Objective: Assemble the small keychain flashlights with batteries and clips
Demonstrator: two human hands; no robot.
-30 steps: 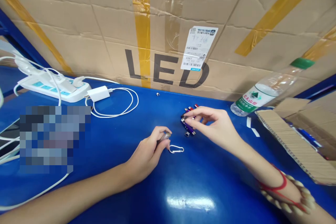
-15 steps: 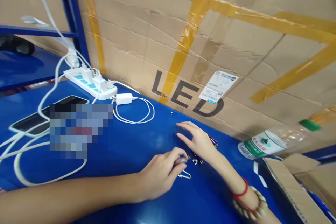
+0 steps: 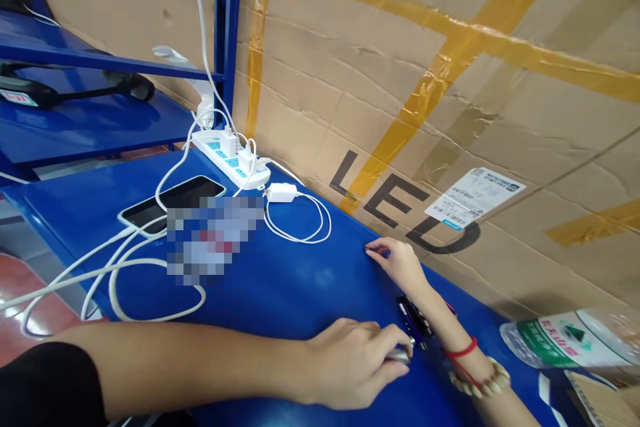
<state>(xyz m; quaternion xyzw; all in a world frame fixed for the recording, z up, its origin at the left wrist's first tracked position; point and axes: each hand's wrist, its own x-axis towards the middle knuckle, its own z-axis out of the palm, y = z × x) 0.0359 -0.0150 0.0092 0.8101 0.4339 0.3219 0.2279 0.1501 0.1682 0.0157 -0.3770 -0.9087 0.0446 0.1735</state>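
My left hand (image 3: 350,363) lies low on the blue table (image 3: 280,280) with its fingers closed round a small silver cylinder (image 3: 399,355). My right hand (image 3: 397,263) reaches forward to the foot of the big cardboard box (image 3: 400,80), its fingertips pinched together at a tiny item I cannot make out. Between the two hands lies a small pile of purple and dark little cylinders (image 3: 415,320), partly hidden by my right wrist, which wears a red cord and a bead bracelet (image 3: 475,380).
A white power strip (image 3: 230,160) with plugged chargers, a white adapter (image 3: 281,193) and looping white cables (image 3: 150,280) lie at the left. A phone (image 3: 170,203) lies face up beside a blurred patch. A plastic bottle (image 3: 570,340) lies at the right. Blue shelving stands far left.
The view has swung left and down. My right hand left the pile and stretched forward to the box's foot, closing its fingertips. My left hand kept hold of the silver cylinder.
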